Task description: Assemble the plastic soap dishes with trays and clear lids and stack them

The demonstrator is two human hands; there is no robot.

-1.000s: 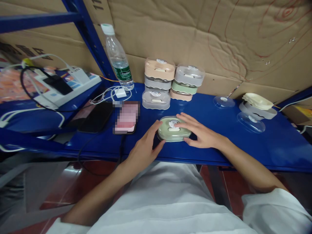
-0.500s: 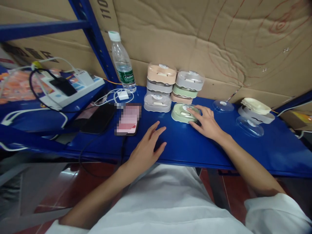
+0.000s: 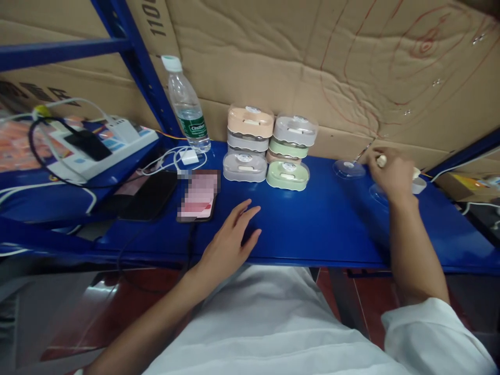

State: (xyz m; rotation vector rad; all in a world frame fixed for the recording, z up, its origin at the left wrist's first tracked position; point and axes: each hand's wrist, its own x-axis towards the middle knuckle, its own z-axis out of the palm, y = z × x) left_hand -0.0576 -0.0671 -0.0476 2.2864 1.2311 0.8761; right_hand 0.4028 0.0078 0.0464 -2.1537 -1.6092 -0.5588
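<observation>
Green plastic lidded box [image 3: 288,175] taken as landmark; upright on the blue tabletop [image 3: 332,229], touched by neither hand. Well to its right, a cream-coloured part [image 3: 416,173] and a pale plastic shell [image 3: 420,185] are mostly covered by the right hand [image 3: 394,174]. Fingers there are curled; a cream bit [image 3: 382,160] shows among them, but blurred, so whether it is gripped cannot be told. Front-left of the landmark, the left hand [image 3: 226,244] is held with fingers loosely spread, nothing gripped.

Handling, as judged: cream part best pinched lightly by its edge and lifted straight, so that the loose clear lid [image 3: 377,194] near the shell is not dragged.

Containers: landmark closed by a see-through, stickered lid; contents cannot be made out. Just left of it, a grey lidded box [image 3: 245,167] is likewise closed. Behind it, stacks topped by a peach box [image 3: 250,123] and a lilac-grey box [image 3: 296,130]. Farther left, a water bottle [image 3: 190,112], capped, part-filled with clear liquid.
</observation>
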